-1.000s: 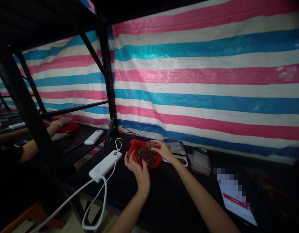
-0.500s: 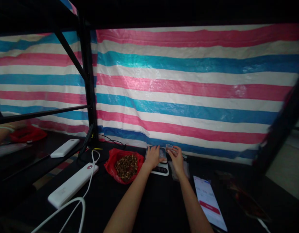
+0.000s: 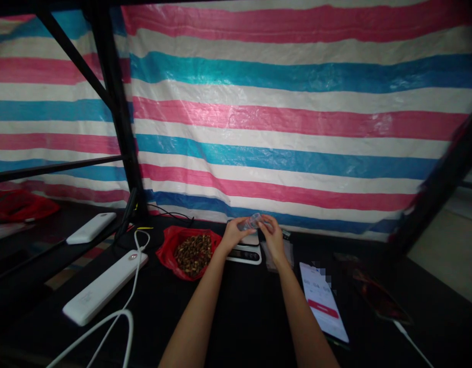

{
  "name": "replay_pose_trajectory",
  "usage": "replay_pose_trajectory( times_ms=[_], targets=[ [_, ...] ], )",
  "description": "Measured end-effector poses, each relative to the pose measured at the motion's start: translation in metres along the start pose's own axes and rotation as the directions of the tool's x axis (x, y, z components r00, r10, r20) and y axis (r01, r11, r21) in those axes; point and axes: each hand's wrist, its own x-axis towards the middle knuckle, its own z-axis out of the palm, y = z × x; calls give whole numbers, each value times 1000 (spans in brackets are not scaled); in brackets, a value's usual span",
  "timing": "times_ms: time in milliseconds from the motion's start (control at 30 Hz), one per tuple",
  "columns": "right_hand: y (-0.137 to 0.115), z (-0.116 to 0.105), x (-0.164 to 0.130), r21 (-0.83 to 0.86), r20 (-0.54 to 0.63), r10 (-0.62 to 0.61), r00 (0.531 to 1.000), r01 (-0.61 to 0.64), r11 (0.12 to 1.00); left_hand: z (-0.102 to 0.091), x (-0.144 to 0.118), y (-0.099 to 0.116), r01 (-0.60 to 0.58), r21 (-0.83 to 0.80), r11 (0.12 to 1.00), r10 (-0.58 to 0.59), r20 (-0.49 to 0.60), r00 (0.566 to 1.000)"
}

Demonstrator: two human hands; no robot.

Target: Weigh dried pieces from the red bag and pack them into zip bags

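My left hand (image 3: 232,234) and my right hand (image 3: 272,233) meet above a small white digital scale (image 3: 244,252) on the black table (image 3: 243,317). Between their fingers is a small clear plastic item (image 3: 251,222), tilted on its side; it looks like a little cup or bag, and I cannot tell which. Both hands grip it. Left of the scale lies an open red plastic bag (image 3: 170,249) filled with brown seeds or beans (image 3: 193,252). Clear plastic bags (image 3: 276,261) lie flat just right of the scale, under my right wrist.
A lit phone (image 3: 323,301) lies to the right, a second dark phone (image 3: 381,301) with a cable beyond it. White power banks (image 3: 101,289) (image 3: 90,228) with a white cable (image 3: 116,322) lie left. A black rack post (image 3: 116,117) stands left; striped tarp (image 3: 297,117) hangs behind.
The view swung right. My hands left the red bag of seeds and moved to the scale. Both now hold the clear item together above it, raised slightly.
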Motion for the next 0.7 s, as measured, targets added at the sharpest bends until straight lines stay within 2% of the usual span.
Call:
replay_pose_trajectory(
  times_ms=[133, 300, 400, 533, 633, 700],
  targets=[
    [-6, -1, 4, -17, 65, -25, 998, 26, 1000, 2, -2, 5, 48, -164, 985, -52, -24, 998],
    [-15, -1, 11, -112, 141, -60, 988, 76, 991, 2, -3, 8, 99, -183, 978, -112, -65, 992],
    [-25, -1, 16, -225, 237, -150, 960, 204, 953, 2, -4, 8, 125, -229, 965, -142, -60, 988],
    [-38, 0, 24, -355, 374, -258, 891, 394, 848, 0, -4, 7, 151, -289, 945, -166, -27, 986],
    [-46, 1, 27, -404, 409, -305, 860, 470, 785, -2, -3, 7, 137, -296, 945, -152, -30, 988],
    [-50, 0, 25, -406, 374, -338, 863, 481, 777, -3, -1, 7, 110, -262, 959, -127, -49, 991]
  ],
)
